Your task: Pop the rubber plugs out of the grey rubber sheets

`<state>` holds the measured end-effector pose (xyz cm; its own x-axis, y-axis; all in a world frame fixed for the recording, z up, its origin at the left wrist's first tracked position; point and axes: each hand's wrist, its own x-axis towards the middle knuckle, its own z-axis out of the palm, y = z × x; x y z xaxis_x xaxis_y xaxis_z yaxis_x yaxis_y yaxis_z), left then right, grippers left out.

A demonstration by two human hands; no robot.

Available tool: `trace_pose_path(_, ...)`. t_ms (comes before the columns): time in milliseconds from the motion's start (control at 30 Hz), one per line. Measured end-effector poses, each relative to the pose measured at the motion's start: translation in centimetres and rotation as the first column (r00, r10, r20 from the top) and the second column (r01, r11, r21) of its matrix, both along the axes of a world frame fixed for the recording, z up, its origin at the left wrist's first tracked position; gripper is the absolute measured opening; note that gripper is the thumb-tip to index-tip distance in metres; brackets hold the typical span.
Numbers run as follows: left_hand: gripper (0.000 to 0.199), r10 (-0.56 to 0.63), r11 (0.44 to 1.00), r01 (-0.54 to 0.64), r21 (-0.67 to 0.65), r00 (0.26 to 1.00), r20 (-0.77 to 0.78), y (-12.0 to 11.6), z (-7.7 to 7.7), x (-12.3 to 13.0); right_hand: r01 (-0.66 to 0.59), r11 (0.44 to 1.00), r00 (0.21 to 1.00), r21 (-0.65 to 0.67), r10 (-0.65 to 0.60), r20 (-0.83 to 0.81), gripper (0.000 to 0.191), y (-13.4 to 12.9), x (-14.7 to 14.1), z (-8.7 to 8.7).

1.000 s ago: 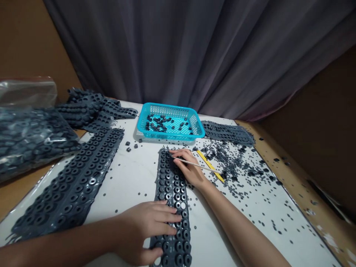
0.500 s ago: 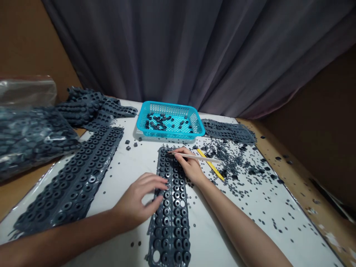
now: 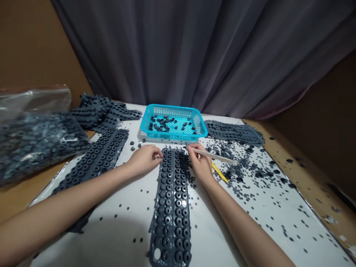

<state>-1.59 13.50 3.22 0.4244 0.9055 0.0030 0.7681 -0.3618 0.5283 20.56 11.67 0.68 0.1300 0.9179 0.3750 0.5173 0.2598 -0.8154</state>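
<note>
A long dark-grey moulded rubber sheet (image 3: 174, 193) with rows of ring-shaped parts lies lengthwise before me, with holes showing the white table near its lower left and right of middle. My left hand (image 3: 147, 158) is at the sheet's far left edge, fingers curled and thumb and fingertips closed on that edge. My right hand (image 3: 200, 163) grips a slim white stick-like tool (image 3: 219, 157) by its far right corner, the tool's dark tip pointing left. Small black offcuts lie around that corner. A yellow stick-like tool (image 3: 219, 172) rests on the table just right of this hand.
Behind the sheet stands a turquoise basket (image 3: 174, 135) with black pieces inside. Another ringed sheet (image 3: 97, 155) lies at left, beside a clear bag (image 3: 41, 144) of grey parts. A perforated sheet (image 3: 233, 131) and scattered black discs (image 3: 239, 163) cover the right. A curtain (image 3: 194, 55) hangs behind.
My left hand has moved from over the middle of the sheet to its far left edge, its fingers closing. My right hand has shifted right with the white tool, to the far right corner.
</note>
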Motion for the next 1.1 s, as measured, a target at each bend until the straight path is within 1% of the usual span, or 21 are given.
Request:
trace_pose_path(67,0.015,0.011,1.0,-0.011,-0.002,0.999,0.046,0.3,-0.9,0.4,-0.166,0.986,0.985,-0.001,0.166,-0.045,0.019,-0.3,-0.8,-0.2)
trace_pose_path(133,0.015,0.008,1.0,-0.009,0.002,0.994,0.107,0.0,-1.6,0.4,-0.327,0.945,0.941,-0.007,0.325,-0.1,0.016,-0.6,-1.4,-0.5)
trace_pose_path(167,0.015,0.009,1.0,-0.01,0.004,0.99,0.14,-0.2,-1.9,0.4,-0.388,0.922,0.915,-0.02,0.382,-0.13,0.015,-0.7,-1.6,-0.6)
trace_pose_path(233,0.014,0.021,1.0,-0.024,0.015,0.982,0.188,-0.5,-2.5,0.4,-0.452,0.89,0.879,-0.065,0.432,-0.201,0.014,-0.9,-1.8,-0.8)
trace_pose_path(300,0.013,0.035,0.999,-0.043,0.033,0.976,0.217,-0.6,-2.9,0.4,-0.467,0.875,0.867,-0.128,0.425,-0.26,0.014,-1.1,-1.8,-0.9)
trace_pose_path(400,0.013,0.034,0.998,-0.047,0.047,0.969,0.244,-0.5,-3.4,0.6,-0.472,0.861,0.864,-0.187,0.41,-0.293,0.014,-1.2,-1.7,-0.8)
trace_pose_path(567,0.012,0.032,0.995,-0.056,0.085,0.965,0.26,-0.5,-3.5,0.7,-0.467,0.864,0.86,-0.19,0.394,-0.323,0.015,-1.2,-1.8,-0.9)
trace_pose_path(667,0.013,0.039,0.994,-0.064,0.083,0.959,0.281,-0.5,-3.5,0.7,-0.478,0.859,0.853,-0.182,0.406,-0.328,0.015,-1.2,-1.8,-0.9)
trace_pose_path(933,0.013,0.037,0.998,-0.05,0.036,0.953,0.301,-0.5,-3.4,0.7,-0.503,0.849,0.856,-0.159,0.465,-0.226,0.012,-1.2,-1.8,-1.1)
trace_pose_path(1100,0.012,0.028,0.999,-0.041,0.035,0.955,0.296,-0.5,-3.3,0.7,-0.507,0.851,0.86,-0.135,0.49,-0.144,0.012,-1.1,-1.8,-0.9)
